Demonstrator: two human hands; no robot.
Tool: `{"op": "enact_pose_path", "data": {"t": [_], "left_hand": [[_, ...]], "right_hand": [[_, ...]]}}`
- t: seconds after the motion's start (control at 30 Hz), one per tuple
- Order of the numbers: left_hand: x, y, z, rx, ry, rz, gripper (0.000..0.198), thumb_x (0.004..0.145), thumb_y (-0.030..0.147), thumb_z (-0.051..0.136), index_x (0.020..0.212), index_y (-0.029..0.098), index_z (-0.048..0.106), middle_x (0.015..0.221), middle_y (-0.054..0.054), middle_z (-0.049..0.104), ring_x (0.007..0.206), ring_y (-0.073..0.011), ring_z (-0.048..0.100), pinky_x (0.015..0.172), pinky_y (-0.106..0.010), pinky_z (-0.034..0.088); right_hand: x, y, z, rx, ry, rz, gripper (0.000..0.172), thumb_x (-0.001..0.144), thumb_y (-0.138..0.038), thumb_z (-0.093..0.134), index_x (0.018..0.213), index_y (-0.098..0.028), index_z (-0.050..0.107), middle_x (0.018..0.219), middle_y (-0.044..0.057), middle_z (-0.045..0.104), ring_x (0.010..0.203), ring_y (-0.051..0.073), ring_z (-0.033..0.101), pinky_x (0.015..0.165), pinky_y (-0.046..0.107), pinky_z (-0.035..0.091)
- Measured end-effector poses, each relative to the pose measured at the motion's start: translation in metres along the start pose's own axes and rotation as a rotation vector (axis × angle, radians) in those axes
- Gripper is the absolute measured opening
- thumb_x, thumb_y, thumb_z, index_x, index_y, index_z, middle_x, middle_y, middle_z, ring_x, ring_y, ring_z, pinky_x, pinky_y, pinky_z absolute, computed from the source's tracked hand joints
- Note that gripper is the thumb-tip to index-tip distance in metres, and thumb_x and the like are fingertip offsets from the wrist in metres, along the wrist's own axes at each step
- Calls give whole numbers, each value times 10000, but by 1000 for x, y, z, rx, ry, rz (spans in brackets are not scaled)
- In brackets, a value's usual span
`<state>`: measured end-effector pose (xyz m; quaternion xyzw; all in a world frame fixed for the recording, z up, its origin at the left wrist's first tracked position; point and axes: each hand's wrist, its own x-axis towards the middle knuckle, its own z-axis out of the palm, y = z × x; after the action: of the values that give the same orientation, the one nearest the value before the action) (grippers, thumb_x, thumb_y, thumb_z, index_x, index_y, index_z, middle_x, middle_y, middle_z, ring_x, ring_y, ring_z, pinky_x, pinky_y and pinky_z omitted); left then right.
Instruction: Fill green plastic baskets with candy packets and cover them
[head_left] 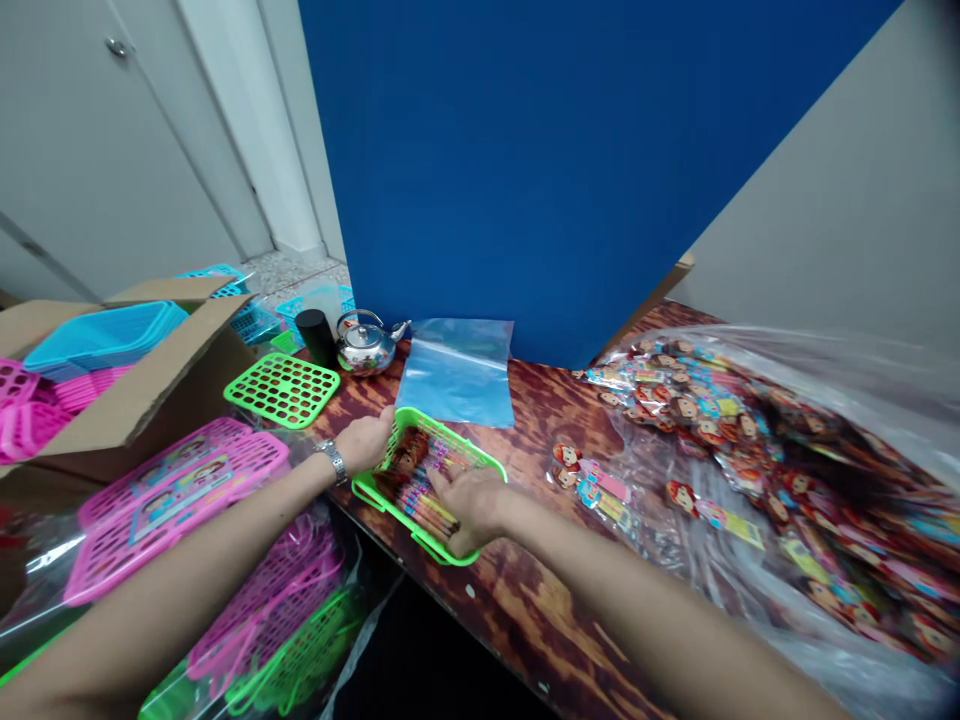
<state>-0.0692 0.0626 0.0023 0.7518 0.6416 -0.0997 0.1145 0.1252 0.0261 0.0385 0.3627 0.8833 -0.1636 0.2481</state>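
— Where is the basket (pixel 397 518)?
— On the table (pixel 525 600), with sticks (pixel 426 505) in it.
— And behind it?
— The bag (pixel 454 372); left of the bag is the kettle (pixel 365 347). The packets (pixel 701 410) lie at right.

I have the bright green plastic basket (pixel 403 516) upright on the desk (pixel 525 600), close to the front edge, its long side running along that edge and its open top facing up. Inside I make out pencil-like sticks (pixel 421 503) with colourful patterned barrels, lying side by side; reddish-brown doll-like shapes (pixel 409 455) fill the left end. Some contents are hidden from me.
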Motion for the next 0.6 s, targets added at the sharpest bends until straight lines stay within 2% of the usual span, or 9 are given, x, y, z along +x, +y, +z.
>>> {"op": "enact_pose_path", "data": {"t": [0.03, 0.1, 0.13, 0.17, 0.27, 0.37, 0.43, 0.5, 0.6], "left_hand": [[0, 0, 0, 3, 0, -9, 336, 903, 331, 491, 1187, 151, 480, 993, -56, 605, 807, -159, 611, 746, -366, 516], [-2, 1, 0, 10, -3, -23, 353, 907, 343, 482, 1204, 153, 468, 985, -55, 609, 806, -161, 614, 753, -372, 514], [-2, 1, 0, 14, -5, -30, 365, 910, 344, 472, 1220, 152, 454, 975, -55, 613, 804, -163, 616, 756, -376, 512], [-3, 2, 0, 19, -6, -36, 377, 916, 336, 457, 1241, 147, 432, 960, -59, 620, 803, -170, 621, 755, -378, 510], [-6, 3, -1, 32, -1, -52, 427, 925, 279, 381, 1314, 113, 325, 914, -99, 648, 814, -224, 642, 721, -380, 499], [-7, 4, 0, 46, 4, -58, 469, 905, 238, 317, 1346, 94, 248, 915, -141, 663, 845, -271, 650, 703, -365, 482], [-6, 5, 1, 60, 3, -64, 492, 892, 222, 304, 1359, 89, 222, 935, -153, 665, 863, -277, 649, 712, -355, 473], [-7, 6, 1, 75, -2, -70, 512, 883, 201, 297, 1371, 75, 204, 941, -160, 667, 865, -281, 650, 711, -352, 467], [-9, 4, 0, 90, -14, -61, 510, 892, 183, 274, 1380, 49, 203, 872, -149, 681, 800, -281, 662, 679, -351, 465]], "right_hand": [[-3, 1, -1, -17, 37, -10, 771, 650, -426, 691, 1300, -135, 394, 1144, 211, 567, 987, 340, 603, 761, 451, 504], [-6, -1, 1, -58, 142, 8, 463, 790, -314, 569, 1210, -142, 474, 1027, 174, 617, 920, 293, 632, 690, 397, 520], [-7, -2, 4, -75, 183, 20, 353, 836, -228, 494, 1178, -142, 494, 996, 165, 625, 891, 266, 641, 659, 366, 521], [-6, -3, 8, -88, 206, 29, 312, 852, -152, 434, 1155, -140, 507, 981, 158, 629, 865, 244, 647, 638, 341, 519], [-4, 0, 16, -92, 265, 13, 304, 862, -127, 390, 1132, -151, 528, 996, 142, 628, 866, 235, 640, 647, 337, 524], [3, 8, 19, -67, 395, 21, 391, 867, -156, 396, 1253, -139, 453, 1130, 171, 580, 1027, 260, 575, 744, 367, 524], [8, 9, 21, -48, 386, 23, 429, 846, -110, 406, 1272, -81, 435, 1152, 208, 564, 1057, 255, 557, 783, 365, 517], [9, 5, 23, -33, 321, 9, 398, 819, -78, 429, 1211, -51, 489, 1073, 208, 604, 998, 248, 587, 768, 356, 521], [-2, 3, 24, -9, 327, -7, 376, 860, -164, 428, 1230, -124, 483, 1082, 156, 613, 949, 234, 604, 730, 350, 527]]}}
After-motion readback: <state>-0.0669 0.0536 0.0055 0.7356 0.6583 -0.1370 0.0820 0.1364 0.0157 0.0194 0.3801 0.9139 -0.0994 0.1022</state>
